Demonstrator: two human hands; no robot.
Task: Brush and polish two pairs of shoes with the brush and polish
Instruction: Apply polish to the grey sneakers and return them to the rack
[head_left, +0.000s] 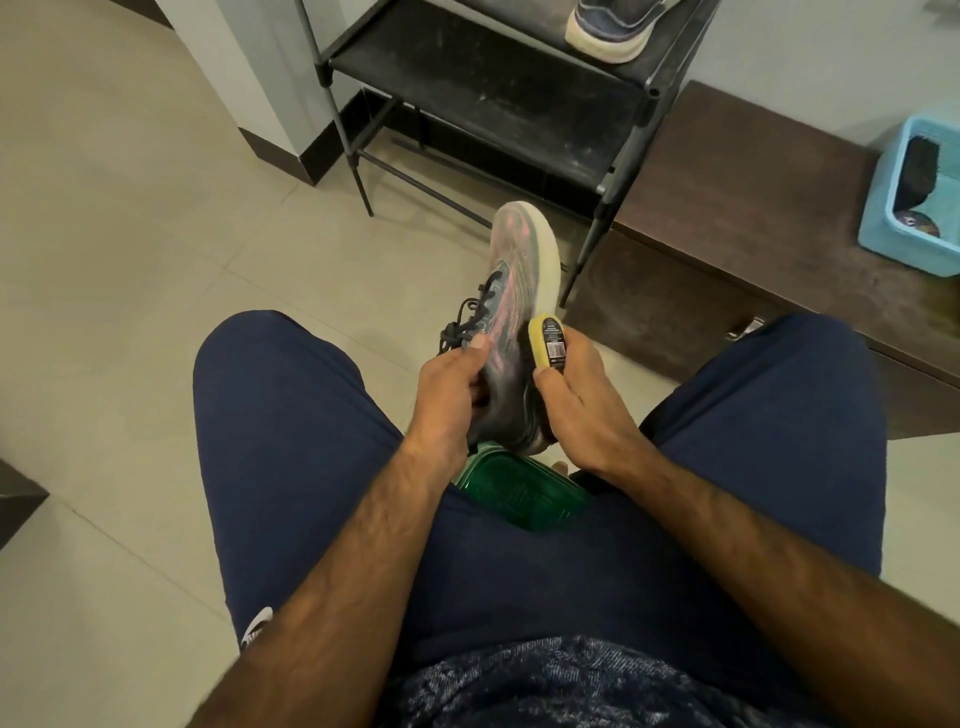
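Left hand (449, 384) on sneaker (511, 270), toe away.

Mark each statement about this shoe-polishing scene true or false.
1. The left hand grips the sneaker near its laces. True.
2. The right hand holds a wooden brush. False: it holds a yellow polish applicator against the sneaker's side.
3. The blue basket sits on the floor. False: it sits on the brown bench.
4. A second shoe rests on the black rack. True.
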